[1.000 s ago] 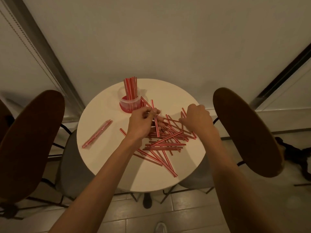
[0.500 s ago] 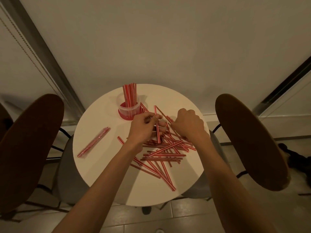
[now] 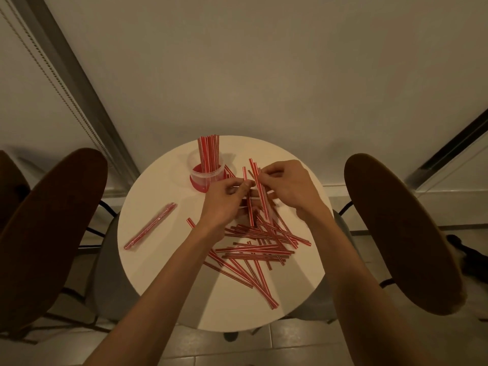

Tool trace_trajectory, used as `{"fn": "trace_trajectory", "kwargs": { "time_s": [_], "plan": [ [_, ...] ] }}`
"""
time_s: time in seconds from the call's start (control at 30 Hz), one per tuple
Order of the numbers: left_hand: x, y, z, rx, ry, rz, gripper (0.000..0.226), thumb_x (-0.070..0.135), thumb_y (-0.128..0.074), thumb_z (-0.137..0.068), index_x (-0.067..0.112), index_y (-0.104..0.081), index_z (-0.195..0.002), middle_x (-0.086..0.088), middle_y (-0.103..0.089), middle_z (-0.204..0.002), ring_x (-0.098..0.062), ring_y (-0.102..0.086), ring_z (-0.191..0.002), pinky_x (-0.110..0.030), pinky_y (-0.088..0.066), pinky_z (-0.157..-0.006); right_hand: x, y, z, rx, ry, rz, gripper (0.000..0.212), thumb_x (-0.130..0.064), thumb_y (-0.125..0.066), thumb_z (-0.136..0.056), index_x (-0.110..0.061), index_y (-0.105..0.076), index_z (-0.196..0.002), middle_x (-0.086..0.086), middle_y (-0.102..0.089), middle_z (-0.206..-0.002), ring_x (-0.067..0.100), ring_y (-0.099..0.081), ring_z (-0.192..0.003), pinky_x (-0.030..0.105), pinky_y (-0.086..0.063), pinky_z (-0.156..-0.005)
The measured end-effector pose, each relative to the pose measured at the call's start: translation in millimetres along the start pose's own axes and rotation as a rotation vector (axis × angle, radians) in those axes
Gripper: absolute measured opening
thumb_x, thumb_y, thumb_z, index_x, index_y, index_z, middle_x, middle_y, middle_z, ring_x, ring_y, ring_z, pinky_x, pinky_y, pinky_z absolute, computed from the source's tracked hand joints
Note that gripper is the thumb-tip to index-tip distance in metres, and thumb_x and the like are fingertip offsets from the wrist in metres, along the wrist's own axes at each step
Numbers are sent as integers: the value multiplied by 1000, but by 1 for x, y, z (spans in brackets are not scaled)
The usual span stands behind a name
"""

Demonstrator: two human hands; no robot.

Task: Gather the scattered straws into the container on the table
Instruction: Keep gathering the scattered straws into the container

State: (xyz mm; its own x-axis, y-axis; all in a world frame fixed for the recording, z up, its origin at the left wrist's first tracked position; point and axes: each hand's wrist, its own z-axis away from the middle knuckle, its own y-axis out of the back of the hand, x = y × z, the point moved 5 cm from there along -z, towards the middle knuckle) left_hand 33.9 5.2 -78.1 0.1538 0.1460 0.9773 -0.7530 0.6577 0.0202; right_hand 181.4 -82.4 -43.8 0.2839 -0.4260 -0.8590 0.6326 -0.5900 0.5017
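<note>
Evidently to bundle them for one drop, the left hand [image 3: 227,202] pinches a single straw [image 3: 245,175] and the right hand [image 3: 285,186] grips a few more, just beside the part-filled container [image 3: 206,178], while most straws [image 3: 264,250] lie heaped on the table [image 3: 158,207].

A round white bench [image 3: 295,291] fills the middle of the frame. At its upper middle stands a clear container [image 3: 207,178] with a red base, holding standing straws [image 3: 208,151] upright. The loose straws [image 3: 258,249] lie criss-crossed in a heap from centre to lower right, many overlapping. Left of centre, well apart from the heap, lies a wrapped bundle [image 3: 151,225] of straws, slantwise.
</note>
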Motion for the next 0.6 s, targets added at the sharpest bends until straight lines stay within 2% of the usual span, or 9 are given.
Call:
{"fn": "trace_trajectory", "kwargs": {
  "time_s": [0.13, 0.23, 0.33, 0.43, 0.53, 0.6],
  "plan": [
    [4, 3, -3, 12, 6, 20, 26, 25, -61, -110, 13, -79, -125, -6, -83, -106, -22, -83, -94, -39, -68, -85, -7, -11, 1, -35, 5, -90, 5, -18, -77, -98, -15, -80, -99, 3, -80, -86, 16, -78, -72, 25, -60, -62],
    [4, 7, -3, 3, -2, 37, 26, 21, -62, -109, 13, -79, -126, -6, -84, -106, -24, -83, -95, -41, -68, -87, -7, -16, 1, -34, -15, -107, 4, -16, -76, -98, -14, -79, -99, 6, -79, -80, 19, -75, -61, 33, -64, -63],
    [6, 11, -2, -14, -17, 47, 25, 18, -66, -106, 11, -79, -127, -6, -85, -103, -23, -83, -92, -38, -68, -85, -8, -20, 0, -48, -15, -162, 3, -12, -78, -96, -14, -80, -95, 10, -79, -76, 26, -76, -62, 45, -68, -70],
    [12, 15, -2, -20, -37, 35, 22, 10, -68, -104, 9, -78, -124, -8, -85, -95, -23, -84, -87, -33, -68, -77, -14, -20, 0, -71, 18, -234, 6, -10, -78, -97, -10, -82, -93, 11, -78, -74, 24, -72, -61, 38, -67, -68],
    [23, 21, -4, -5, -78, 25, 20, 5, -69, -103, 7, -77, -121, -9, -85, -92, -24, -84, -85, -32, -68, -75, -22, -18, -5, -51, 55, -261, 13, -17, -73, -102, -13, -84, -99, 7, -81, -82, 19, -76, -69, 35, -68, -75],
    [32, 28, -7, 32, -94, 38, 19, 4, -72, -101, 7, -77, -119, -9, -84, -92, -24, -84, -85, -36, -69, -77, -23, -16, -14, -4, 62, -233, 18, -13, -66, -104, -17, -84, -103, 1, -82, -90, 15, -78, -79, 32, -67, -80]
  ]
}}
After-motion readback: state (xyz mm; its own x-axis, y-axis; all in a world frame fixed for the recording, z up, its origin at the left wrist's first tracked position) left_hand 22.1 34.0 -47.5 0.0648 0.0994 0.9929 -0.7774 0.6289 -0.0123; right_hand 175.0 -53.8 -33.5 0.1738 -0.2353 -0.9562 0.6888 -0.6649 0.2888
